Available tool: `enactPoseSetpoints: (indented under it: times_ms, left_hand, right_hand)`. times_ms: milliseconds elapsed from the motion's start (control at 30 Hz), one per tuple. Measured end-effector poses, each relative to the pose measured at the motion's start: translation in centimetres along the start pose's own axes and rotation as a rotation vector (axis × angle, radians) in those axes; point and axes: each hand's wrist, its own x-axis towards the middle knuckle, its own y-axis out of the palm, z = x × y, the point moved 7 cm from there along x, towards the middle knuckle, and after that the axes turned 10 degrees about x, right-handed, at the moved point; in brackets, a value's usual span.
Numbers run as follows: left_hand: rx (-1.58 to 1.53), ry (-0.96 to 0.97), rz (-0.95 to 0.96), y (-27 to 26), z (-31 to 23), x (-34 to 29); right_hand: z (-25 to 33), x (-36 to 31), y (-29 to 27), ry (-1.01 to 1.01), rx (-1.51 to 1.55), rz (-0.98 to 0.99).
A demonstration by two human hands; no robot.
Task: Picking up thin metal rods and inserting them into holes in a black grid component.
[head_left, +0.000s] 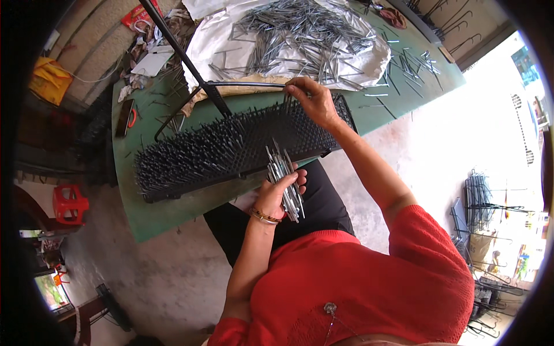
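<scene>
The right hand [314, 102] hid its fingertips among the black board's [231, 147] pins; the red item [138, 16] was cut off.

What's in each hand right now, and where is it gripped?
Left hand grips a bundle of metal pins around its middle. Right hand pinches something at the spiked board; unclear what.

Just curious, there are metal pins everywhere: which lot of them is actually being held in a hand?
The bundle of grey metal pins gripped in the left hand, near the black spiked board. The others lie loose on the white sheet.

Green table [173, 213] with spiked board [231, 147], pins [306, 34]
</scene>
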Motion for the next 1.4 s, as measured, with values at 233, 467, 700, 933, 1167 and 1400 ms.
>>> enactPoseSetpoints:
  times_ms: [233, 467, 700, 933, 1167, 1400]
  left_hand:
    - [-0.016, -0.031, -0.01, 0.1, 0.1, 0.0]
    - [-0.01, -0.031, -0.005, -0.1, 0.3, 0.1]
    - [-0.012, -0.031, 0.009, 0.0, 0.3, 0.1]
    - [-0.031, -0.047, -0.005, 0.0, 0.1, 0.1]
    - [-0.02, -0.047, 0.015, -0.1, 0.1, 0.1]
    - [-0.018, -0.056, 0.027, 0.0, 0.2, 0.2]
  right_hand:
    - [0.3, -0.1, 0.4, -0.108, 0.073, 0.059]
    - [0.7, -0.5, 0.1, -0.11, 0.032, 0.044]
    - [1.0, -1.0, -0.1, -0.154, 0.014, 0.038]
    - [1.2, -1.4, 0.1, -0.101, 0.095, 0.175]
    - [1.5, -0.9, 0.1, -0.139, 0.029, 0.137]
    - [0.3, -1.2, 0.4, -0.088, -0.034, 0.04]
